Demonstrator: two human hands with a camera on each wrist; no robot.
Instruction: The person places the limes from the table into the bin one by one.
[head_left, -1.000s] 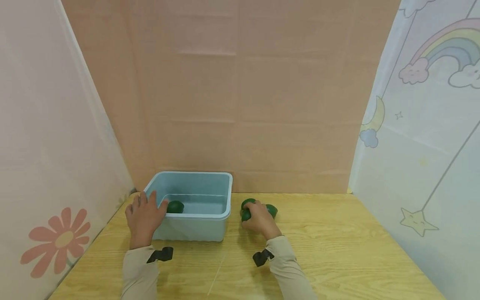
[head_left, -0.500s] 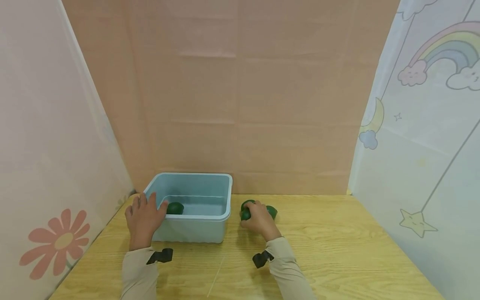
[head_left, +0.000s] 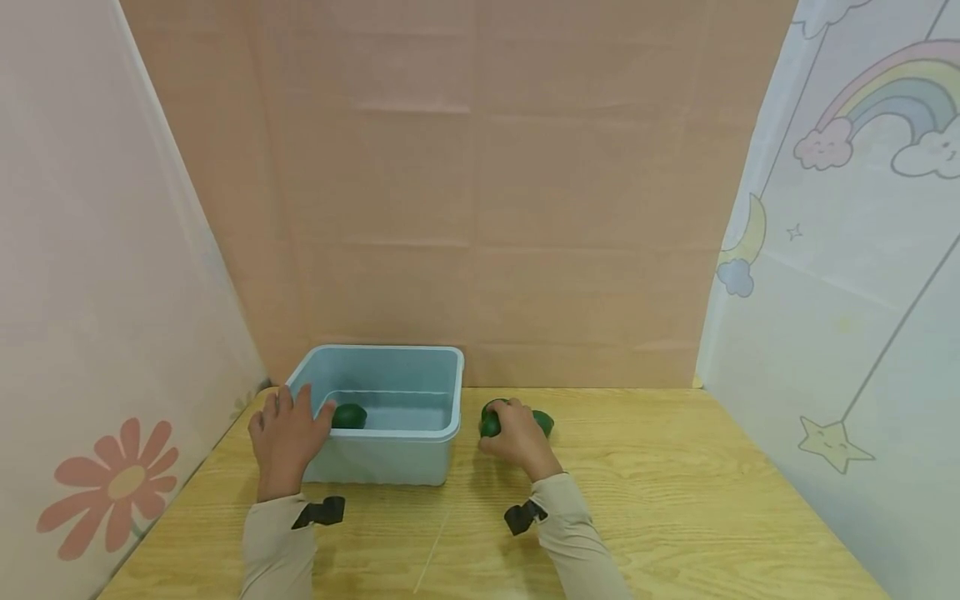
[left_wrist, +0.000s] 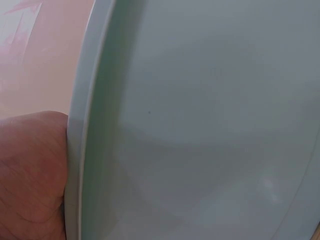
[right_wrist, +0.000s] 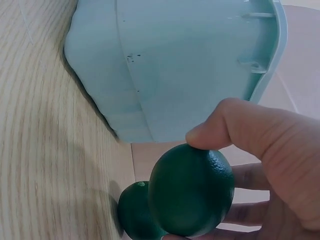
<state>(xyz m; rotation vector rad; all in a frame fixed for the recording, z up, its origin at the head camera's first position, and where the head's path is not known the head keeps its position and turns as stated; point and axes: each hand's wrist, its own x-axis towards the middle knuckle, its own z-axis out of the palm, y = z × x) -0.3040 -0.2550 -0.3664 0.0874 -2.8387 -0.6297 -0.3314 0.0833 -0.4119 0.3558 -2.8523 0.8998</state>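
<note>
My right hand [head_left: 517,437] holds a dark green lime [right_wrist: 187,192] between thumb and fingers, just right of a light blue plastic basin [head_left: 382,458]. Behind the held fruit, a second lime [right_wrist: 136,210] rests on the table. Another lime [head_left: 544,422] shows past the hand's right side. Inside the basin, near its front left, lies one lime [head_left: 350,416]. Spread over the basin's front left corner, my left hand [head_left: 288,437] rests on the rim with its fingers extended. In the left wrist view, part of the palm [left_wrist: 32,175] touches the rim from outside.
The wooden table [head_left: 660,508] runs back to a brownish-pink cloth backdrop [head_left: 585,208]. White patterned cloths stand at the left [head_left: 97,250] and right [head_left: 847,325]. Each sleeve cuff carries a small black wrist camera [head_left: 322,511].
Both hands keep the same places. The lime stays in the right hand and the basin has not moved; the head view shifts only slightly.
</note>
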